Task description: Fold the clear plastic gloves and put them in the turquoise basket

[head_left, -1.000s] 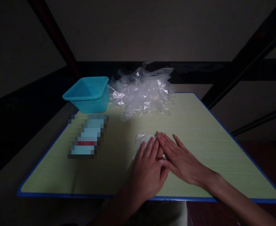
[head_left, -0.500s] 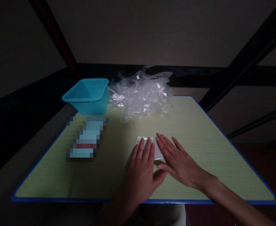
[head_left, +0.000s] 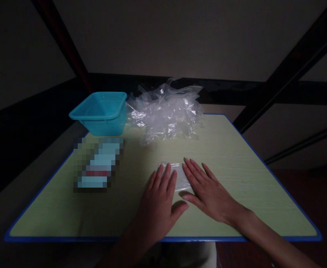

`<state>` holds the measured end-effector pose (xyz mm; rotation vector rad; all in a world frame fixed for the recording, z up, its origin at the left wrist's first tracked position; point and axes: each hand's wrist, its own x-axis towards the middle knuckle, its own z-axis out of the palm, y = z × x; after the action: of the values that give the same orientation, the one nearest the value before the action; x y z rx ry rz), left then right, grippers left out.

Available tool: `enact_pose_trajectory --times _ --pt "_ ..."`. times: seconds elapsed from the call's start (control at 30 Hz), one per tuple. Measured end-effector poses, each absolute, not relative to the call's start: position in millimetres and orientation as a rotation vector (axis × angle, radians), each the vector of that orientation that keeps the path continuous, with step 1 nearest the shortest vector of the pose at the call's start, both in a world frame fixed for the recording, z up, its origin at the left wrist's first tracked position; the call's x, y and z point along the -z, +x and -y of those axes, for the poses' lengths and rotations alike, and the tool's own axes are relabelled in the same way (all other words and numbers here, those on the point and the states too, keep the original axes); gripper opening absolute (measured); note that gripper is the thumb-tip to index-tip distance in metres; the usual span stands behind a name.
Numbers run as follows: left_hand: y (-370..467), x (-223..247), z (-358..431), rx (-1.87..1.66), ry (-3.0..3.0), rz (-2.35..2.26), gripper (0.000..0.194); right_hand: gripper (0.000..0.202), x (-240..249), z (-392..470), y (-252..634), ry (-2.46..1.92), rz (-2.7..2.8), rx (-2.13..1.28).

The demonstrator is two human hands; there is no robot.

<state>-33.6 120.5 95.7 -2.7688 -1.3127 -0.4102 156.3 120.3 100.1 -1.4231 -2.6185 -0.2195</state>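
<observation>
A small, flat, folded clear plastic bag (head_left: 182, 180) lies on the table near its front middle. My left hand (head_left: 159, 203) rests flat over the left part of the bag, fingers stretched out and slightly apart. Along the bag's right edge lies my right hand (head_left: 209, 190), also flat, with its fingers extended and the thumb pointing toward my left hand. Neither hand grasps anything. Part of the bag is hidden under the fingers.
A heap of crumpled clear plastic bags (head_left: 167, 113) sits at the back of the blue-edged table (head_left: 252, 178). Left of it stands a turquoise plastic basin (head_left: 104, 124). A pixelated light-blue item (head_left: 102, 162) lies in front of the basin.
My left hand has slid a little to the left over the bag, widening the gap between the hands. My right hand stays at the bag's right edge. The view has shifted slightly.
</observation>
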Motion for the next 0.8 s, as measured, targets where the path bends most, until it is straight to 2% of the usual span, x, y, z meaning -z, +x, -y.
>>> enact_pose_trajectory --times 0.8 --pt "-37.9 -94.2 -115.8 0.421 -2.756 1.439 0.072 0.075 -95.3 -117.2 160.0 -1.514 2.548 0.143"
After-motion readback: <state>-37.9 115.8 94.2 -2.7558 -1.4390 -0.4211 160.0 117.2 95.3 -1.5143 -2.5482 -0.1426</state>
